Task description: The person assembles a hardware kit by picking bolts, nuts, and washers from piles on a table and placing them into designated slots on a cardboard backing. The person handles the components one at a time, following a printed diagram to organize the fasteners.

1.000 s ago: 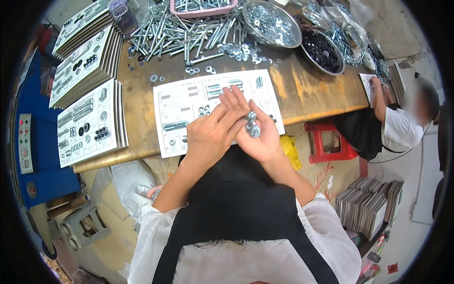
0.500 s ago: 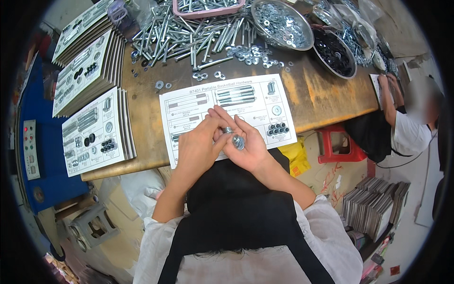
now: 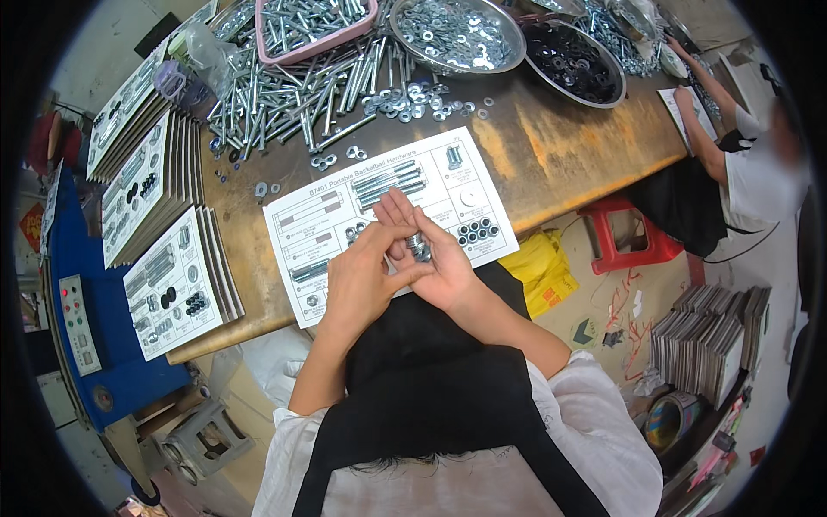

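A small stack of metal washers (image 3: 419, 246) rests in the upturned palm of my right hand (image 3: 450, 274), whose fingers are stretched out beneath it. My left hand (image 3: 363, 271) bends over from the left, with thumb and fingertips on either side of the stack; its other fingers are partly hidden. Both hands are above a white printed card (image 3: 284, 226) with pictures of bolts, nuts and washers, lying at the table's front edge. Pictured parts on the card are partly covered by my hands.
Loose bolts (image 3: 293, 99), a pink basket (image 3: 320, 50), a bowl of washers (image 3: 457, 39) and a bowl of black parts (image 3: 573, 65) fill the table's far side. Stacked cards (image 3: 177, 284) stand left. A co-worker (image 3: 762, 181) sits right, behind a red stool (image 3: 622, 237).
The washers in my right palm have gone from two separate groups to one closer stack. My view has turned a little. The co-worker's one arm now reaches toward the far parts.
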Tool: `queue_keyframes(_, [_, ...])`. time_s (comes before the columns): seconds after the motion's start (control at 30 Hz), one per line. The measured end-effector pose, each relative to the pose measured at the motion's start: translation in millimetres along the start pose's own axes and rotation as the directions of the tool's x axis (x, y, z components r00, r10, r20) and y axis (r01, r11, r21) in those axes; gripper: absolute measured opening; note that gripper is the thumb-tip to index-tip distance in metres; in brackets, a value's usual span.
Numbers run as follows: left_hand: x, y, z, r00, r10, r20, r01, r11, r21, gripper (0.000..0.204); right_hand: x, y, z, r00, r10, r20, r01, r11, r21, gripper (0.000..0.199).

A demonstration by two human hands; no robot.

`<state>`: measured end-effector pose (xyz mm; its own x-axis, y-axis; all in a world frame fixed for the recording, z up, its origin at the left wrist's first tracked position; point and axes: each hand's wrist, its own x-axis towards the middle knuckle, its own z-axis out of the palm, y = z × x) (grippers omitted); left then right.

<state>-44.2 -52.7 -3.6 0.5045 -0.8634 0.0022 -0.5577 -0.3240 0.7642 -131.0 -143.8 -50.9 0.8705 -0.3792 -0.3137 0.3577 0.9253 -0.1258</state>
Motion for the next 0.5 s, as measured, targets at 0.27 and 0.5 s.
queue_keyframes(0.27, [7.2,5.2,3.9,0.995,0.095,0.036,-0.099,0.987,0.130,0.040,-3.0,-10.3,-2.0,0.999,-0.024,0.038,0.023,0.999,0.024,0.045])
queue_keyframes(0.5, [12.1,14.0,10.3,0.979,0.205,0.013,-0.202,0.946,0.253,0.037,-8.3,-17.7,2.9,0.997,-0.061,0.043,0.061,0.998,-0.002,0.046])
